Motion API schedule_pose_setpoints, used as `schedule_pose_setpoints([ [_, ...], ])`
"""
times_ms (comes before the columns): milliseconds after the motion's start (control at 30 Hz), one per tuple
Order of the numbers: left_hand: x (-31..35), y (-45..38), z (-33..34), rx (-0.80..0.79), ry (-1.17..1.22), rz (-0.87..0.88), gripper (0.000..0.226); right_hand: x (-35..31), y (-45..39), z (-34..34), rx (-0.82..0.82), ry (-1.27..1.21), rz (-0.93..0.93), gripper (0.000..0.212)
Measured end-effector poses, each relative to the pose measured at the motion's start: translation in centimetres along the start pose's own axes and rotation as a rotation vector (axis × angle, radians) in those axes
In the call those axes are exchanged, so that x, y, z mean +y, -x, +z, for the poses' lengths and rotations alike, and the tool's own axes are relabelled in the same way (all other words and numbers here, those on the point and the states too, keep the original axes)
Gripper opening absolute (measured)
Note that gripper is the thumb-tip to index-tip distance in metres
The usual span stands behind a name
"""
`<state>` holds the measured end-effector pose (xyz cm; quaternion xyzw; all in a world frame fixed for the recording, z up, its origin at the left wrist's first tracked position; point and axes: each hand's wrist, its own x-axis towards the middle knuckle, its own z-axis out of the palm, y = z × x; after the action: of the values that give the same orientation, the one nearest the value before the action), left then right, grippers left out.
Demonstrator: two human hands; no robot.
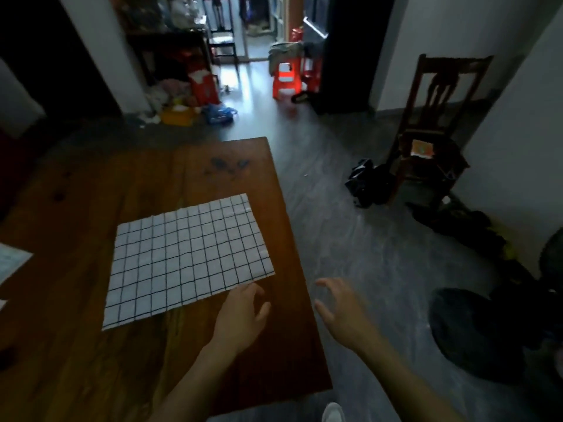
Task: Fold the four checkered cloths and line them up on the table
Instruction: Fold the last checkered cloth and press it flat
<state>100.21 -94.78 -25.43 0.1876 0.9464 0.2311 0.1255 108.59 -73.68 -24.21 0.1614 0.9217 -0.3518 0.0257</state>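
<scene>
A white cloth with a black grid (189, 257) lies flat on the brown wooden table (91, 360), near its right edge. My left hand (240, 315) hovers just below the cloth's near right corner, fingers loosely spread, holding nothing. My right hand (341, 309) is past the table's right edge, over the floor, fingers spread and empty. At the far left edge a pale piece of another cloth or paper (12, 263) shows partly; I cannot tell which.
The table's right edge runs close to both hands, with grey floor (350, 239) beyond it. A wooden chair (432, 132) with dark bags beside it stands at the right wall. Red stools (286, 80) and floor clutter sit far back. A dark round object (475, 333) lies at right.
</scene>
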Motion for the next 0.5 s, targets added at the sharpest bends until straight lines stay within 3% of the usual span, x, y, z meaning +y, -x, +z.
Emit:
schedule_pose_setpoints([
  [167, 1.3, -0.7, 0.0, 0.068, 0.000, -0.162, 0.040, 0.2, -5.7, -1.7, -0.135, 0.038, -0.189, 0.043],
  [500, -0.8, -4.7, -0.5, 0.168, 0.021, -0.297, 0.035, -2.2, -11.5, 1.6, -0.381, 0.124, -0.239, 0.045],
])
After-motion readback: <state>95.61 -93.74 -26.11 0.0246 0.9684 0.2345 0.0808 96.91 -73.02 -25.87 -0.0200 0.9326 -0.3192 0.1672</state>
